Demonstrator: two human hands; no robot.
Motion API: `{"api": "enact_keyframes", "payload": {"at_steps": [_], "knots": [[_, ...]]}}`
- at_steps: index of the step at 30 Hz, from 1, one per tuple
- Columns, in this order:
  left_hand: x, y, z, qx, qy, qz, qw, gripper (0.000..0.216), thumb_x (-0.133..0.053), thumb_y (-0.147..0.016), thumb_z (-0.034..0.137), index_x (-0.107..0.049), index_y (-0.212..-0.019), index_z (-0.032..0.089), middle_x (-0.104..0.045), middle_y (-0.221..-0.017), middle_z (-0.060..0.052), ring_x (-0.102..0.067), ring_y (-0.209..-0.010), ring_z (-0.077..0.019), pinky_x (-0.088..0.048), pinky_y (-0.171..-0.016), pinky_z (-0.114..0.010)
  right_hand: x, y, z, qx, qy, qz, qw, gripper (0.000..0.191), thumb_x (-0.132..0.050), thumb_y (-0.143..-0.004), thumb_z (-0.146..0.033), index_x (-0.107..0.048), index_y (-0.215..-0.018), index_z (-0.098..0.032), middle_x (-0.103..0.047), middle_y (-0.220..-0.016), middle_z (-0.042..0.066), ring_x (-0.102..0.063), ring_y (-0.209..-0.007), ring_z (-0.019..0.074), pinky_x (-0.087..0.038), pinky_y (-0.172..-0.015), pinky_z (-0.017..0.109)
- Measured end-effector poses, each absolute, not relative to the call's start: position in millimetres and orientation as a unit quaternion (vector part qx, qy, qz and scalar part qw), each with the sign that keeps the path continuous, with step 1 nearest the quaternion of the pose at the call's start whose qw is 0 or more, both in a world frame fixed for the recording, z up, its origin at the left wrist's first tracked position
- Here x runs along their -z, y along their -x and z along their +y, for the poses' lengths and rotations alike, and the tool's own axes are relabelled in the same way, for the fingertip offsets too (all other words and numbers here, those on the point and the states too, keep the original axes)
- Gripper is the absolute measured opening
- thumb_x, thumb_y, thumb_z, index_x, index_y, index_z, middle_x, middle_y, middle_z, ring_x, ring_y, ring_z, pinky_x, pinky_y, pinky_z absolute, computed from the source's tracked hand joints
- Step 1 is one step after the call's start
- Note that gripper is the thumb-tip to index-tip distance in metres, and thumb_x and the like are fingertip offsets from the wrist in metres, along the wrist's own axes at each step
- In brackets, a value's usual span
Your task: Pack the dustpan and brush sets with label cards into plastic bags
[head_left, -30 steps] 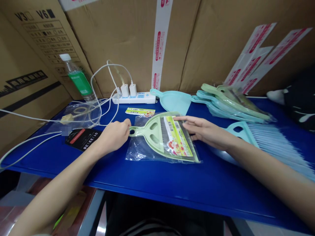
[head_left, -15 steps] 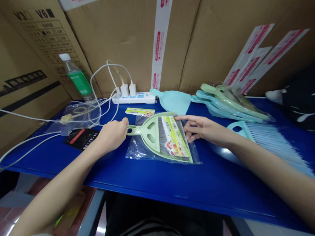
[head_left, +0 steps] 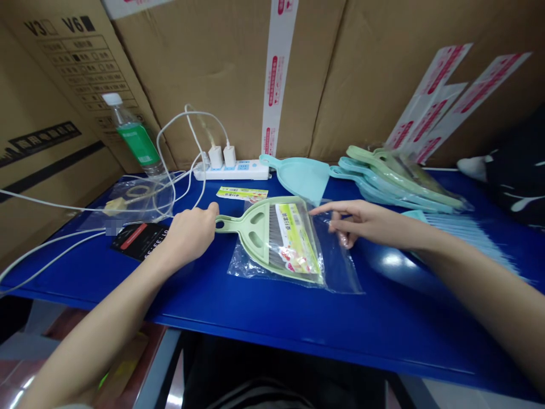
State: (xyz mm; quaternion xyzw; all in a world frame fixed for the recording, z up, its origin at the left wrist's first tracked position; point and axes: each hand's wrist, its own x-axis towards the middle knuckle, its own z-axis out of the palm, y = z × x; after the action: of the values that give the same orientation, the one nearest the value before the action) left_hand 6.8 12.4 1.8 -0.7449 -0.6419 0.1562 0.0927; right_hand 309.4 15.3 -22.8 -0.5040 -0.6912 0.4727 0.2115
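Two hands: both on one bagged item, middle of the blue table.
Left hand: curled tight around the end of the green dustpan handle, by the hang hole.
Right hand: fingers loosely spread, index out, resting on the open end of the clear bag; whether it pinches the film, cannot tell.
Bag contents: dustpan body sits inside the bag, handle sticks out left; a brush with dark bristles and a yellow-green label card lie in the pan.
Bag right part: flat on the table past the pan's edge.
Behind, near: loose blue dustpan and a second label card, flat.
Right rear: stack of bagged dustpans, green and blue, overlapping.
Far right: blue brush, partly hidden by the right forearm.
Left: another clear bag holding a small yellowish item; white cables cross it.
Also left: black card, water bottle upright against the boxes.
Back: power strip, two white chargers plugged in.
Wall: cardboard boxes right behind the table.
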Motion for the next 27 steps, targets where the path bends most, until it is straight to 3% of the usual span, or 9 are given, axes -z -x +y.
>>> {"api": "enact_keyframes", "payload": {"at_steps": [10, 16, 19, 21, 24, 27], "knots": [[-3, -10, 11, -0.154, 0.749, -0.638, 0.086, 0.036, -0.026, -0.095, 0.016, -0.053, -0.117, 0.013, -0.072, -0.084, -0.018, -0.071, -0.091, -0.0381, -0.052, -0.074, -0.044, 24, -301, 8, -0.154, 0.516, -0.824, 0.173, 0.041, -0.047, -0.086, -0.038, -0.074, -0.111, -0.023, -0.049, -0.050, -0.002, -0.039, -0.045, 0.0140, -0.033, -0.050, 0.029], [-1, -11, 12, -0.161, 0.740, -0.647, 0.087, 0.035, -0.028, -0.095, 0.015, -0.053, -0.118, 0.014, -0.073, -0.085, -0.016, -0.071, -0.092, -0.0373, -0.053, -0.076, -0.045, 30, -294, 5, -0.108, 0.462, -0.861, 0.186, 0.048, -0.042, -0.092, -0.039, -0.064, -0.130, -0.019, -0.051, -0.053, -0.002, -0.042, -0.047, 0.0156, -0.034, -0.051, 0.029], [0, -11, 12, -0.161, 0.742, -0.644, 0.090, 0.034, -0.028, -0.095, 0.015, -0.053, -0.117, 0.014, -0.073, -0.085, -0.016, -0.071, -0.093, -0.0368, -0.053, -0.076, -0.045, 33, -291, 4, -0.086, 0.435, -0.872, 0.208, 0.050, -0.048, -0.091, -0.046, -0.064, -0.128, -0.016, -0.059, -0.069, 0.004, -0.053, -0.061, 0.0190, -0.042, -0.056, 0.031], [0, -11, 12, -0.160, 0.744, -0.642, 0.091, 0.034, -0.028, -0.095, 0.015, -0.053, -0.117, 0.014, -0.073, -0.085, -0.016, -0.071, -0.092, -0.0370, -0.053, -0.076, -0.045, 36, -289, 4, -0.076, 0.411, -0.880, 0.228, 0.050, -0.050, -0.091, -0.049, -0.065, -0.127, -0.017, -0.064, -0.088, 0.011, -0.058, -0.080, 0.0239, -0.049, -0.068, 0.036], [0, -11, 11, -0.161, 0.745, -0.641, 0.092, 0.033, -0.028, -0.095, 0.015, -0.053, -0.116, 0.013, -0.073, -0.084, -0.016, -0.071, -0.092, -0.0378, -0.054, -0.075, -0.045, 39, -287, 3, -0.072, 0.388, -0.889, 0.230, 0.048, -0.047, -0.092, -0.051, -0.066, -0.127, -0.022, -0.064, -0.112, 0.015, -0.055, -0.102, 0.0295, -0.049, -0.086, 0.049], [-1, -11, 11, -0.162, 0.745, -0.640, 0.091, 0.033, -0.028, -0.095, 0.015, -0.053, -0.116, 0.013, -0.073, -0.084, -0.016, -0.071, -0.093, -0.0380, -0.054, -0.076, -0.046, 42, -286, 3, -0.075, 0.388, -0.893, 0.213, 0.047, -0.046, -0.093, -0.050, -0.065, -0.128, -0.024, -0.062, -0.122, 0.015, -0.053, -0.108, 0.0316, -0.048, -0.089, 0.054]]}}
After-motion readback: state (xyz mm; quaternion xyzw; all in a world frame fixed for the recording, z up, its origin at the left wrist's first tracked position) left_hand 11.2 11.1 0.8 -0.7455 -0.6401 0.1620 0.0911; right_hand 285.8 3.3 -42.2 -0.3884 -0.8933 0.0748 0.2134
